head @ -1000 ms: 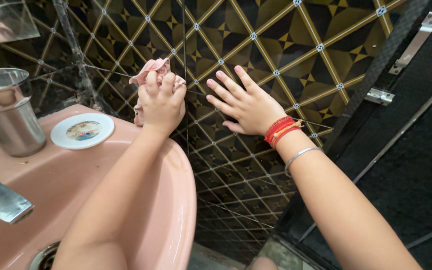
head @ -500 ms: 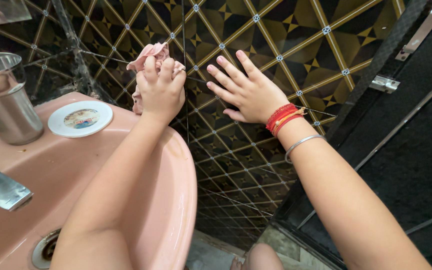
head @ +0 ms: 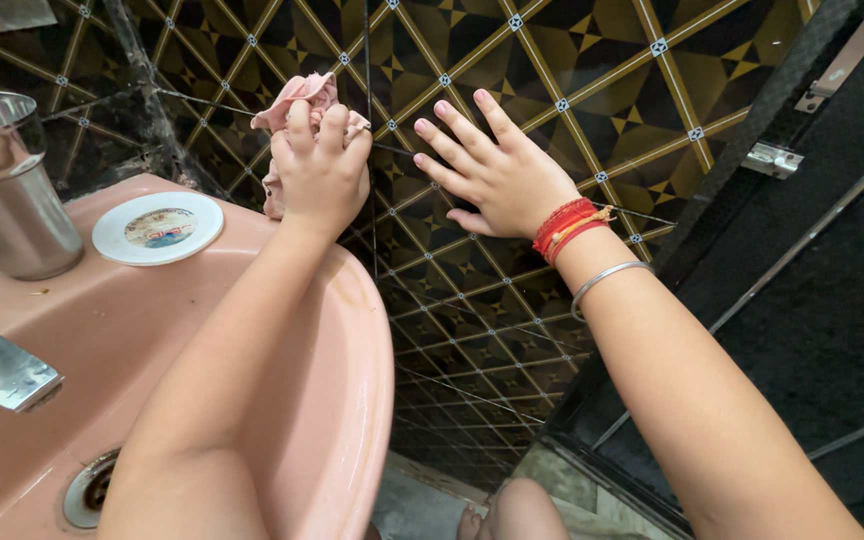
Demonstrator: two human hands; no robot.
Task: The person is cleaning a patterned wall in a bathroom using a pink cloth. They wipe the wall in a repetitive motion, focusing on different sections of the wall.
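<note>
Wiping the dark gold-latticed wall tiles (head: 572, 90) beside the pink ceramic basin (head: 352, 400).
Above the basin's rim, our left hand (head: 320, 170) balls the crumpled pink cloth (head: 297, 100) against the tile; beyond, our right hand (head: 497, 175) braces flat, fingers spread; we should press evenly.

We find one labelled item: a round white lid (head: 157, 228) lying flat on the rim of the pink basin (head: 352, 330), at about ten o'clock from the basin's drain. Its centre carries a circular printed label (head: 159, 227) in orange, blue and pale tones. It sits just beside the steel cup (head: 7, 190), apart from it. We find no packages, signs or screens.
</note>
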